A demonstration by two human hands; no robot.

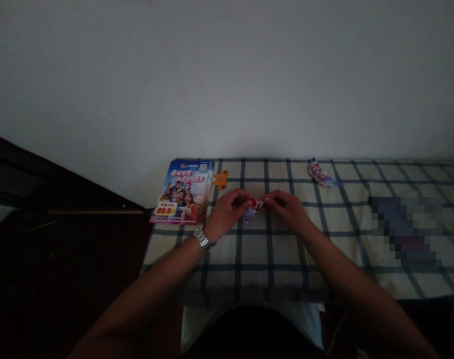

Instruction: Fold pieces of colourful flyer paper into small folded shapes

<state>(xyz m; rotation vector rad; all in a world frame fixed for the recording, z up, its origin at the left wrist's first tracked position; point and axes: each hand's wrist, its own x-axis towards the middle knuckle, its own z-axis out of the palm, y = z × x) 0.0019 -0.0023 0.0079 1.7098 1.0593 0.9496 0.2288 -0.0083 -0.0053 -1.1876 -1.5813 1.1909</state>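
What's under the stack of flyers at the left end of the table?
The stack of flyers lies on the checked tablecloth, its left edge just past the cloth's edge. An orange paper shape pokes out at its right side. What else lies beneath is covered.

A table under a cream cloth with a dark blue check (271, 249) stands against a pale wall. At its far left corner lies a stack of colourful leaflets (184, 192) — a yellow price tag printed low on the top sheet — and just right of the stack, touching its upper edge, sits a small orange cut-out (221, 179). Well to the right of the stack, near the wall edge, lies a folded paper piece (320, 174) in the same print, and beyond it a blurred-out patch (406, 230) covers part of the cloth.
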